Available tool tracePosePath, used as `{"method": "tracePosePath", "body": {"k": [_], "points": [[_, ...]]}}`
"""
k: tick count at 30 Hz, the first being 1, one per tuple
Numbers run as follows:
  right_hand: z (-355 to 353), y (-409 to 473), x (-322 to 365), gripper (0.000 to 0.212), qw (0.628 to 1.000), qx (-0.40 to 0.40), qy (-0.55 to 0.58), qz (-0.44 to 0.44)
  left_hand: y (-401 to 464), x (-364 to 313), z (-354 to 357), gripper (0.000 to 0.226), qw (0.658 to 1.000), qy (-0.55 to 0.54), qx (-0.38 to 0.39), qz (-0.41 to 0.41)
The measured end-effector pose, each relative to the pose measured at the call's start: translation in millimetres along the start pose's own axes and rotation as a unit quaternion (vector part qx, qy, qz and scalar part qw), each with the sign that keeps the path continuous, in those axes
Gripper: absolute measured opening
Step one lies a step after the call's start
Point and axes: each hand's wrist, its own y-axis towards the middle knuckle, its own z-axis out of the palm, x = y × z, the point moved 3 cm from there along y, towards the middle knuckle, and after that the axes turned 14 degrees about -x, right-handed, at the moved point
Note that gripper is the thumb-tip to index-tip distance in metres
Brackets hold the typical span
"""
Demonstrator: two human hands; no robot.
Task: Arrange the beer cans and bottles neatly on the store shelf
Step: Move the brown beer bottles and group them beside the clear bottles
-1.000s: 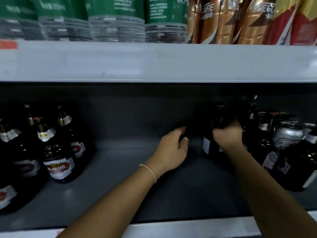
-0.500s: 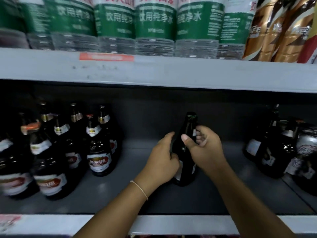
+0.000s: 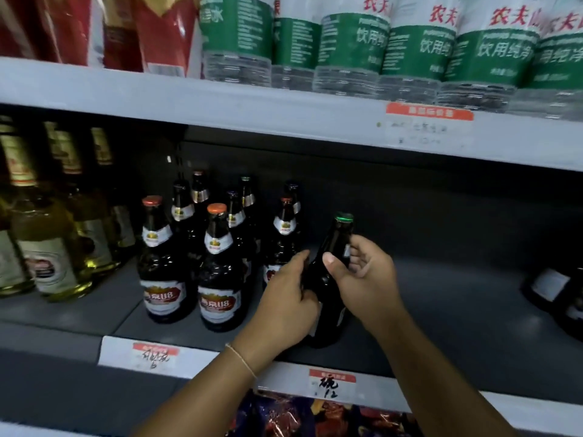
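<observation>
Green-capped bottle (image 3: 331, 279) moved left beside the group, both hands gripping.

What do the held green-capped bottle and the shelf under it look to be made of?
Green-capped bottle: dark, glossy, probably glass, given faint highlights along its neck; the cap looks like painted metal. Both hands grip it, left hand and right hand. Shelf: grey, matte, likely painted metal, with soft reflections.

Both hands (image 3: 284, 307) (image 3: 362, 279) grip a seemingly upright dark bottle (image 3: 328, 279).
</observation>
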Motion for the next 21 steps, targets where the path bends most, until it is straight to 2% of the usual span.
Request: {"method": "tracePosePath", "body": {"k": [7, 16, 21], "points": [[43.2, -20.1, -2.2, 0.024, 1.0, 0.003, -0.016, -0.007, -5.6, 23.1, -31.9, 0.063, 1.0, 0.016, -0.018, 0.006], [61.6, -26.2, -9.1, 0.034, 0.995, -0.027, -0.085, -0.036, -10.2, 52.1, -35.2, 0.079, 0.999, 0.02, 0.008, -0.041], [51.6, -24.9, -23.1, 0.046, 0.997, 0.028, -0.075, -0.009, -20.0, 61.5, -31.5, 0.082, 0.999, 0.008, 0.0, -0.041]]}}
